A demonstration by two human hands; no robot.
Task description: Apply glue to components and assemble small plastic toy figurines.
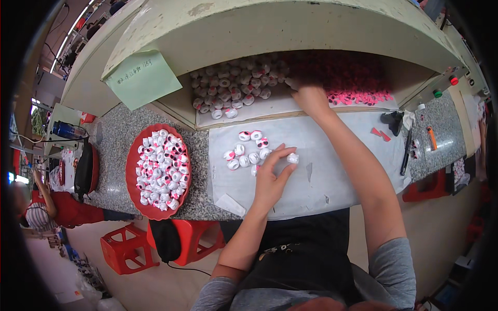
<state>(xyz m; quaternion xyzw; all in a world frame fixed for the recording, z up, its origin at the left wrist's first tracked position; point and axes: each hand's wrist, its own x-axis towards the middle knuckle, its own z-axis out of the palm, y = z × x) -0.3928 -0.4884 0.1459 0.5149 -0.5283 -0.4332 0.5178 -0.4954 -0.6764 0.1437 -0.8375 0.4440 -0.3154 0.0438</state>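
My left hand (274, 178) is over the white paper sheet (337, 181), with a small white piece (293, 158) pinched between thumb and forefinger. Beside it on the sheet lie several small white ring-like pieces (244, 162) with pink and black marks. My right hand (310, 98) reaches under the hood of the bench cabinet, between a heap of white pieces (224, 83) on the left and a heap of small pink pieces (358, 97) on the right. Its fingers are partly hidden in the shade, so what they hold cannot be made out.
A red scalloped bowl (131, 179) full of white-and-pink pieces stands left on the speckled worktop (199, 181). At right lie a black tool (406, 155), an orange lighter (432, 138) and pink scraps (380, 135). Red stools (124, 251) stand below. Another person (65, 210) is at far left.
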